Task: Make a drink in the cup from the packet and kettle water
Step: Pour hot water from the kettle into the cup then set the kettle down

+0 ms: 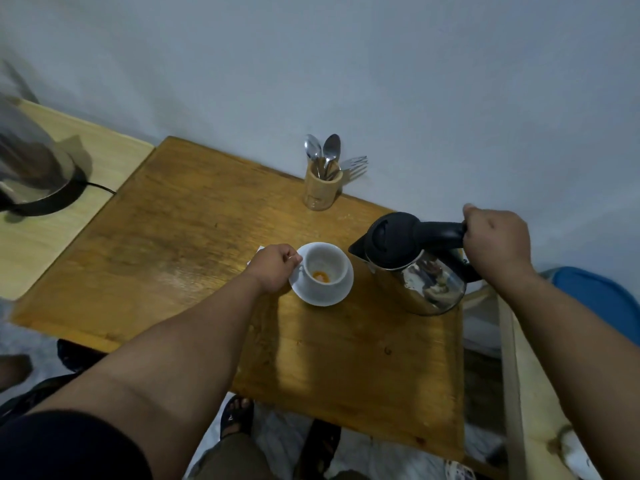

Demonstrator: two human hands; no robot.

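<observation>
A white cup [329,263] stands on a white saucer [337,296] in the middle of the wooden table [173,244]. Orange powder [320,276] lies at the cup's bottom. My left hand [273,271] grips the cup's handle at its left side. A steel kettle [415,268] with a black lid and handle is to the right of the cup, tilted with its spout toward the cup. My right hand [495,240] is closed around the kettle's handle. A white packet corner [258,252] peeks out behind my left hand.
A wooden holder [320,188] with spoons and forks stands by the wall at the table's back edge. A second steel kettle [31,161] sits on its base on a lighter table at the left. My sandalled feet show under the table's front edge.
</observation>
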